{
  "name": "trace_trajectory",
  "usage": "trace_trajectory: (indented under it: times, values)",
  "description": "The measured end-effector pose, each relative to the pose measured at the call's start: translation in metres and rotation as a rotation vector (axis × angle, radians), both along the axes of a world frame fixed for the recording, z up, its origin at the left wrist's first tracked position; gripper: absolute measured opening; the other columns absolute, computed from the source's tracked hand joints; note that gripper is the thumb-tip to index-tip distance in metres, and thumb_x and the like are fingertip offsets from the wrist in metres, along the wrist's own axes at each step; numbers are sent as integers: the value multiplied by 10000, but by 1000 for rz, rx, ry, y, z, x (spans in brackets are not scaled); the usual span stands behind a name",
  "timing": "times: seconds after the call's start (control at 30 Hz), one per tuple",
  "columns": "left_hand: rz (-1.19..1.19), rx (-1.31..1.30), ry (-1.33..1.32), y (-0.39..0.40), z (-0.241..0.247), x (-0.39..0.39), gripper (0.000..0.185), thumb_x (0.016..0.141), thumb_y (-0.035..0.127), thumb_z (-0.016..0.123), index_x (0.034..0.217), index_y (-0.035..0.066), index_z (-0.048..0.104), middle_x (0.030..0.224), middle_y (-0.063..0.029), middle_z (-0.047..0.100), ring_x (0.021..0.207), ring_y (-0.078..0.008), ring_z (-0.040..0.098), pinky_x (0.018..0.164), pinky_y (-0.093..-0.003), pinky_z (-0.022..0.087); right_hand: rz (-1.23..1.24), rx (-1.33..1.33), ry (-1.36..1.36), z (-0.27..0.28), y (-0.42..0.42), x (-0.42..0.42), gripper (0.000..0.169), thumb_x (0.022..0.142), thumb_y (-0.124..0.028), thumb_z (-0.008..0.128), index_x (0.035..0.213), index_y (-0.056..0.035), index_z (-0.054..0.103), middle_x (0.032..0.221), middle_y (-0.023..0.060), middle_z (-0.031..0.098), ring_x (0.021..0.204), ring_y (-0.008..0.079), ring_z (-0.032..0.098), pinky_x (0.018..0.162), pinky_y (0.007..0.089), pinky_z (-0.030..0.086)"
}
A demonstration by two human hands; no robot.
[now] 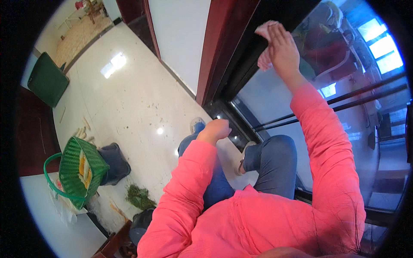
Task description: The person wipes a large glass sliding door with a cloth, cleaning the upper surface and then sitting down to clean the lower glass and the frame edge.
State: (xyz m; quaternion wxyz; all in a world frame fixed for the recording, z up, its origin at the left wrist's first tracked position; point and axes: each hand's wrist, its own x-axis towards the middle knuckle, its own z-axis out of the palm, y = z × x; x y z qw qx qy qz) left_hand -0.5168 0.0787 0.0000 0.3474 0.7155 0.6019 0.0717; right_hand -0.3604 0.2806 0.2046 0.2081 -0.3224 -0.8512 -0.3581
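My right hand (284, 51) is raised with its fingers extended, holding a pink cloth (265, 62) flat against the dark frame (241, 66) of a glass door. Part of the cloth sticks out beyond the fingertips and beside the palm; the rest is hidden under the hand. The glass pane (267, 96) is shiny and reflects windows. My left hand (215, 130) is curled into a fist above my leg, apart from the door. Nothing shows in it.
Two dark bars (284, 121) cross the glass. To the left, a green woven basket (69, 161) holds corn cobs, next to a dark bucket (115, 164). More cobs (80, 133), a heap of greens (139, 197) and crumbs lie on the tiled floor (129, 93). A green chair (48, 80) stands farther off.
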Motion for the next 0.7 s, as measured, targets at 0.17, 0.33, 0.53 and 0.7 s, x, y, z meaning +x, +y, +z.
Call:
trace_trajectory:
  times: [0.17, 0.33, 0.53, 0.7]
  values:
    - [12, -98, 23, 1, -22, -4, 351, 880, 315, 584, 1021, 10, 686, 1078, -213, 654, 1044, -370, 610, 879, -443, 490, 297, 171, 506, 105, -6, -33, 526, 868, -87, 521, 1370, 31, 419, 1425, 226, 401, 1344, 365, 360, 1121, 415, 282]
    - [-5, -94, 26, 7, -11, -2, 352, 880, 320, 582, 1026, 18, 689, 1072, -206, 658, 1037, -359, 617, 881, -439, 491, 355, 325, 267, 150, 32, -60, 530, 907, -107, 451, 1393, 79, 351, 1448, 261, 355, 1363, 396, 312, 1148, 426, 229]
    - [33, -106, 16, -1, 4, -5, 330, 874, 298, 582, 1004, 15, 689, 1050, -202, 666, 1019, -357, 627, 865, -431, 502, 176, 264, 40, 59, 27, -65, 513, 871, -160, 525, 1337, 45, 461, 1393, 268, 423, 1341, 410, 355, 1119, 468, 263]
    - [14, -95, -14, -1, 12, -1, 331, 870, 278, 586, 1086, 31, 635, 1006, -208, 668, 978, -379, 630, 839, -455, 500, -4, 77, -496, -87, 14, -40, 575, 870, -228, 461, 1395, 2, 404, 1460, 243, 341, 1392, 381, 268, 1138, 478, 194]
